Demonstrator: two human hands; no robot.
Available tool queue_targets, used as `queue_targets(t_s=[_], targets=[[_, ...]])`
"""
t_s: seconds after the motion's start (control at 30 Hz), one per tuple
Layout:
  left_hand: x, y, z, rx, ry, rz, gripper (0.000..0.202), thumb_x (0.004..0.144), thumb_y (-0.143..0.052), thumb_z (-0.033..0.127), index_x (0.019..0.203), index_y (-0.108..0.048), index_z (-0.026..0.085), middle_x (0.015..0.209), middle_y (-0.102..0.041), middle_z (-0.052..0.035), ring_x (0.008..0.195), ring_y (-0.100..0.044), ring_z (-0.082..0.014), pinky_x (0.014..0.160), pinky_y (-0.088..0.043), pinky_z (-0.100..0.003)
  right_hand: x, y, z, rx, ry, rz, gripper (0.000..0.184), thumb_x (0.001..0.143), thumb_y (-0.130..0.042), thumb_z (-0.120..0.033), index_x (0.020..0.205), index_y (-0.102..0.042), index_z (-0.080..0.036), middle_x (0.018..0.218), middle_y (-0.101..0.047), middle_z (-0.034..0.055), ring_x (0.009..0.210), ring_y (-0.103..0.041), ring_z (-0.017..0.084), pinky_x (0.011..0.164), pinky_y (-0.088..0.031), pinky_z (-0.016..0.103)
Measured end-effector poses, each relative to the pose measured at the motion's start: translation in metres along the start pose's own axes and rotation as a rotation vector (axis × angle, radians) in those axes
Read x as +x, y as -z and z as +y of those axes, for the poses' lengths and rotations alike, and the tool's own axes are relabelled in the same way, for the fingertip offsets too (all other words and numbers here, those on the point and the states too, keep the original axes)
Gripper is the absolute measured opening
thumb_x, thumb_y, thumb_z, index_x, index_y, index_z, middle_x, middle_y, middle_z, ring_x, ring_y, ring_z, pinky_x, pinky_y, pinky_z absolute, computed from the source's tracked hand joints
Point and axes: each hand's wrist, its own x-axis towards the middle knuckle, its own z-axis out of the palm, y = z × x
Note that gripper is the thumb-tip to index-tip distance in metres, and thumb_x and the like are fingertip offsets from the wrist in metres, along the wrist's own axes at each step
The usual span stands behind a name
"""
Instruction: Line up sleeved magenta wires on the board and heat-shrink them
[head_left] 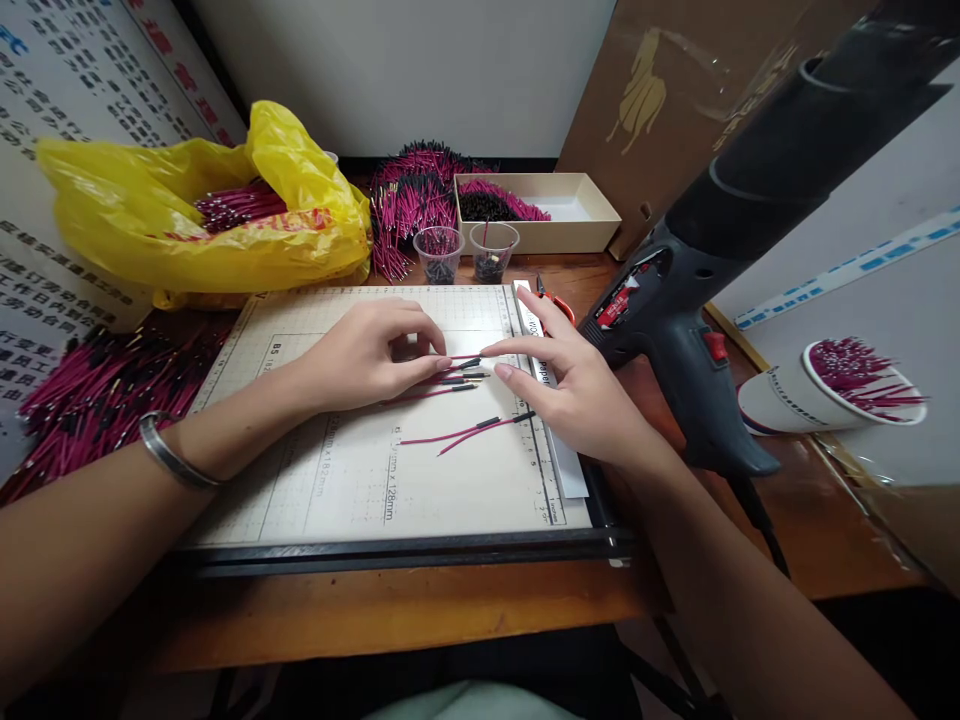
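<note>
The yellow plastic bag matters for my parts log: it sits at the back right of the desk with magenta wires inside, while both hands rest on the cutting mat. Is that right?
Not quite. The head view shows the yellow plastic bag at the back left of the desk, not the back right. The rest holds: magenta wires lie inside it, and the left hand and right hand rest on the cutting mat.

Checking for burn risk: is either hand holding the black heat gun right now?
No: the black heat gun stands untouched on the wooden table while both hands rest on red wires on the white cutting mat.

Magenta wires [450,385] with black sleeves lie on a cream gridded mat [360,470] beside a yellow bag [202,215].
</note>
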Motion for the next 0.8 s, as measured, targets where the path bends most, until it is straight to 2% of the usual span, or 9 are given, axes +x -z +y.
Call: queue_targets(t_s=[0.13,0.23,0.47,0.8], targets=[[0.000,-0.001,-0.003,-0.001,-0.002,0.005,0.027,0.092,-0.059,0.040,0.085,-0.075,0.019,0.077,-0.072,-0.0010,0.070,-0.061,-0.0126,0.069,-0.042,-0.024,0.000,0.002,-0.005,-0.047,-0.043,-0.110,0.034,0.091,-0.062,-0.031,0.120,-0.078,-0.029,0.174,-0.020,-0.0005,0.164,-0.004,0.030,0.133,-0.006,0.055],[0.001,-0.003,-0.005,-0.014,0.008,0.009,0.028,0.092,-0.059,0.041,0.085,-0.074,0.019,0.077,-0.073,-0.0011,0.069,-0.061,-0.0123,0.068,-0.042,-0.024,0.000,0.003,-0.005,-0.063,-0.053,-0.145,0.034,0.092,-0.061,-0.031,0.121,-0.078,-0.029,0.175,-0.016,-0.0008,0.164,0.001,0.030,0.133,-0.003,0.055],[0.001,-0.004,-0.003,0.000,0.028,0.010,0.029,0.092,-0.057,0.041,0.086,-0.075,0.020,0.080,-0.075,-0.0025,0.071,-0.061,-0.0134,0.069,-0.042,-0.025,0.000,0.001,-0.001,-0.035,0.013,-0.085,0.018,0.089,-0.064,-0.031,0.094,-0.077,-0.021,0.172,-0.025,0.0077,0.163,-0.013,0.031,0.131,-0.014,0.059],[0.007,0.008,0.003,-0.018,0.078,-0.123,0.031,0.090,-0.059,0.046,0.090,-0.075,0.019,0.081,-0.073,-0.0018,0.071,-0.062,-0.0134,0.067,-0.043,-0.023,-0.003,0.004,0.000,0.021,0.047,0.004,0.013,0.088,-0.061,-0.024,0.090,-0.074,-0.021,0.167,-0.038,0.0088,0.160,-0.027,0.028,0.130,-0.022,0.058]])
